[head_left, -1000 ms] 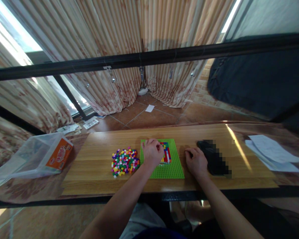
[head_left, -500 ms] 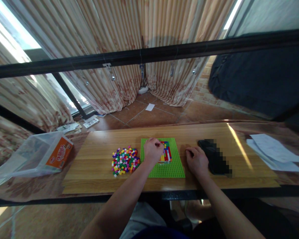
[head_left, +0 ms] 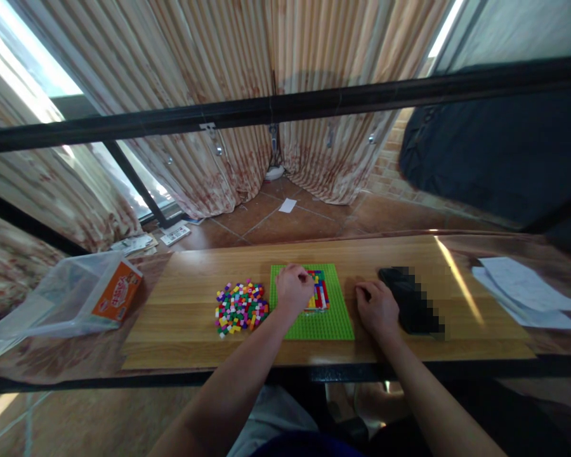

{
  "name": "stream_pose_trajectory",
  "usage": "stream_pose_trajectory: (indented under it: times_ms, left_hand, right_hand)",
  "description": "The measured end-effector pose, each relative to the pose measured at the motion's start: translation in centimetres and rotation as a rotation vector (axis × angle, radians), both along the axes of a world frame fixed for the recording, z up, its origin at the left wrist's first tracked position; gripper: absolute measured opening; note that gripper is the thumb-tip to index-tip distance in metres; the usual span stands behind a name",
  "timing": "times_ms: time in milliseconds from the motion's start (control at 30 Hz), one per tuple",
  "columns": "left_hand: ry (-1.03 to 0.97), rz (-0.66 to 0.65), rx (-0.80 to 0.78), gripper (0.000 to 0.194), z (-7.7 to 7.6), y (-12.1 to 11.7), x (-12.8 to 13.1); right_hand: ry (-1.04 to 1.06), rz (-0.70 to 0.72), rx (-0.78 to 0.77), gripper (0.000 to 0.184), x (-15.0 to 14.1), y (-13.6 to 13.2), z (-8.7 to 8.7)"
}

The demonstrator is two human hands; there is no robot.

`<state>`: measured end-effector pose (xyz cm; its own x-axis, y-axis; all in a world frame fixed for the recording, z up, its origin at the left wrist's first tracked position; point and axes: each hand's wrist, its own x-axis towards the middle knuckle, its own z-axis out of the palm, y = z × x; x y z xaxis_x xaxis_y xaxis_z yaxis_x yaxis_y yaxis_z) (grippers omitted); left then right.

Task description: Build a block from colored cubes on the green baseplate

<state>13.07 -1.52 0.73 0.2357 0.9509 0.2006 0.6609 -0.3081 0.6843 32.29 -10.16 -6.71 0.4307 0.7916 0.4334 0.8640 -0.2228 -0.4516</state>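
Observation:
My left hand (head_left: 294,287) is over the left part of a green studded baseplate (head_left: 292,329), its thumb and fingers pinched together at the edge of a block of colored toy bricks (head_left: 322,295). Any piece between those fingertips is too small or hidden to make out. Red, white, yellow, blue and green bricks show in the block, partly covered by the hand. To the right of the baseplate my right hand (head_left: 377,308) rests on the wooden board, fingers curled and thumb near the index finger, with nothing visible in it. Left of the baseplate lies a pile of small colored bricks (head_left: 242,308).
A black object (head_left: 404,298), partly pixelated, lies just right of my right hand. A clear plastic bin (head_left: 71,298) with an orange label stands at the far left. Paper sheets (head_left: 523,285) lie at the far right. A dark metal bar (head_left: 314,105) crosses beyond the table.
The view has shifted very slightly. Both hands stay in nearly the same places, the left still pinched at the brick block.

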Motion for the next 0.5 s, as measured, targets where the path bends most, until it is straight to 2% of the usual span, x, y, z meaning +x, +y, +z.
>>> stream_pose_trajectory:
  times_ms: [233, 500]
  left_hand:
    - [-0.031, -0.028, 0.055, 0.014, -0.40, -0.40, -0.42]
    - [-0.014, 0.015, 0.076, 0.013, -0.99, -0.39, -0.20]
  right_hand:
    - [-0.002, 0.004, 0.012, 0.024, 0.07, 0.11, -0.15]
    - [-0.010, 0.011, 0.001, 0.024, 0.09, 0.09, -0.10]
